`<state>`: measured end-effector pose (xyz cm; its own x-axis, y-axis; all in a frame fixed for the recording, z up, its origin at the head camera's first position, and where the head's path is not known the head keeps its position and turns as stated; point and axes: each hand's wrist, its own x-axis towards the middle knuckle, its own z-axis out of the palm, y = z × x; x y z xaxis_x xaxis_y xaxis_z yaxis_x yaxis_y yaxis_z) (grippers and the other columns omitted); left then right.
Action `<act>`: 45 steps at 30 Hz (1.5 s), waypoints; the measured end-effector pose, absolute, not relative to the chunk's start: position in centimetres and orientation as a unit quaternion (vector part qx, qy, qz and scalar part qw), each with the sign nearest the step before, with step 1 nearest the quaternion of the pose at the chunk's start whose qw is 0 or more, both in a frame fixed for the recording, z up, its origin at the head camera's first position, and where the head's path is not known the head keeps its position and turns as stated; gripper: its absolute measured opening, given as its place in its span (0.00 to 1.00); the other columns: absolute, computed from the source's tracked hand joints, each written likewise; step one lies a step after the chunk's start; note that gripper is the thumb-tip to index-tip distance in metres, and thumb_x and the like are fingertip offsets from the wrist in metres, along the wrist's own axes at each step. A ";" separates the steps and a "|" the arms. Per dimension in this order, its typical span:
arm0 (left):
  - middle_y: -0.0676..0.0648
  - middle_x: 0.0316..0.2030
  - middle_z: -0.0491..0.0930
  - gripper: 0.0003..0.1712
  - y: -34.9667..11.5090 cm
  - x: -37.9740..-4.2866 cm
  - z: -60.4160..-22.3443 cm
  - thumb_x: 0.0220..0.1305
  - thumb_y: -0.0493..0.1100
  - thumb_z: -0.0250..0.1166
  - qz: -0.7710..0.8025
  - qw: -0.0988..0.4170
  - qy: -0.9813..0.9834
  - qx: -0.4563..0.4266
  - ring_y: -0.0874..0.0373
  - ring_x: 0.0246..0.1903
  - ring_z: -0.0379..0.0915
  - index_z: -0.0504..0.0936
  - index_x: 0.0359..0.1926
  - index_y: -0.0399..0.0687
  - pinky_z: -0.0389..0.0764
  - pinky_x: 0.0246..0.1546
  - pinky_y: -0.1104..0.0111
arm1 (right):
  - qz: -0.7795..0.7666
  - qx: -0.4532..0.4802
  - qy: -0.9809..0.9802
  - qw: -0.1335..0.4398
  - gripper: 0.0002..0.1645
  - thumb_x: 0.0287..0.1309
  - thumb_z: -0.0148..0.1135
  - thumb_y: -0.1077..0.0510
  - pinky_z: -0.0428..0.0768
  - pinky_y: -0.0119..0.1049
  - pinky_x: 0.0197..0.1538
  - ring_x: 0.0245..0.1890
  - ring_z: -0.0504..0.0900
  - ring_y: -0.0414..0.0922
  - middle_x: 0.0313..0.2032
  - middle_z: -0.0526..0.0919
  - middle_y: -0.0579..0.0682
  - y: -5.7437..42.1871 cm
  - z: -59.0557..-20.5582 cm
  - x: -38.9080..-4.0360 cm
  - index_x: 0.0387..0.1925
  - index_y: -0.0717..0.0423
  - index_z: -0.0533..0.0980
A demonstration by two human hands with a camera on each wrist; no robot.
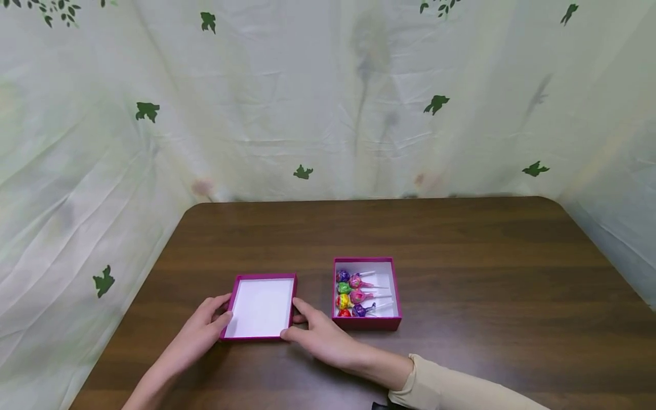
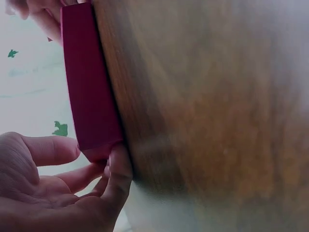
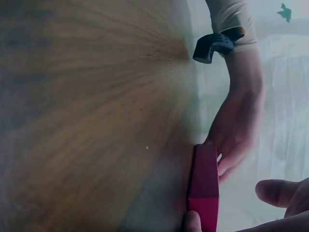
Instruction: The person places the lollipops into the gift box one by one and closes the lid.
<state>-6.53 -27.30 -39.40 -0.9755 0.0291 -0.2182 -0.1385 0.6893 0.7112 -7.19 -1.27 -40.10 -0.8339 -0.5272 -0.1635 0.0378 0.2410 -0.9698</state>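
Observation:
A magenta box lid (image 1: 260, 307), white inside, lies with its hollow side up at the front left of the brown table. My left hand (image 1: 200, 329) holds its left edge, thumb at the rim and fingers under the lower corner in the left wrist view. At the right side, my right hand (image 1: 328, 343) grips the lid by its near corner. To the right of that hand stands a matching magenta box (image 1: 367, 324), open on top. Several lollipops (image 1: 357, 296) in bright wrappers lie in its left part, sticks pointing right.
The brown wooden table (image 1: 487, 296) reaches back to a pale curtain (image 1: 318, 102) with green leaf prints, which also hangs along both sides. A black strap (image 3: 219, 44) sits on one forearm at the beige sleeve.

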 end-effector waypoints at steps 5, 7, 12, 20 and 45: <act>0.32 0.61 0.66 0.29 -27.4 -5.7 -39.3 0.74 0.41 0.52 0.426 0.121 0.895 -0.059 0.47 0.49 0.68 0.61 0.69 0.28 0.75 0.43 0.63 | -0.599 -0.176 0.745 0.237 0.46 0.58 0.63 0.51 0.65 0.47 0.65 0.64 0.69 0.49 0.67 0.67 0.58 -1.1 -40.0 -6.9 0.73 0.63 0.57; 0.31 0.63 0.66 0.29 -27.5 -5.3 -39.2 0.75 0.41 0.51 0.448 0.126 0.882 -0.073 0.48 0.50 0.70 0.60 0.71 0.30 0.76 0.43 0.63 | -0.604 -0.184 0.738 0.238 0.46 0.59 0.63 0.52 0.66 0.45 0.65 0.65 0.69 0.49 0.71 0.62 0.57 -1.0 -39.9 -6.7 0.73 0.63 0.56; 0.31 0.64 0.67 0.28 -27.7 -4.8 -39.0 0.77 0.42 0.49 0.478 0.129 0.863 -0.103 0.51 0.46 0.72 0.60 0.72 0.32 0.77 0.38 0.66 | -0.623 -0.206 0.711 0.253 0.45 0.61 0.61 0.54 0.71 0.36 0.61 0.66 0.69 0.48 0.74 0.55 0.56 -0.8 -39.8 -6.2 0.74 0.62 0.54; 0.31 0.71 0.57 0.33 -28.1 -4.1 -38.3 0.76 0.49 0.52 0.476 0.133 0.864 -0.101 0.41 0.68 0.56 0.58 0.73 0.37 0.70 0.58 0.57 | -0.636 -0.232 0.691 0.255 0.45 0.65 0.60 0.52 0.70 0.33 0.60 0.66 0.67 0.43 0.76 0.48 0.49 -0.4 -39.3 -5.7 0.76 0.56 0.51; 0.45 0.50 0.79 0.24 -26.3 -2.8 -36.2 0.73 0.39 0.57 0.694 0.057 0.715 -0.062 0.51 0.41 0.79 0.69 0.68 0.43 0.80 0.31 0.63 | -0.713 -0.209 0.638 0.203 0.32 0.66 0.62 0.58 0.77 0.34 0.53 0.53 0.79 0.49 0.62 0.69 0.52 3.2 -36.3 -5.0 0.69 0.49 0.64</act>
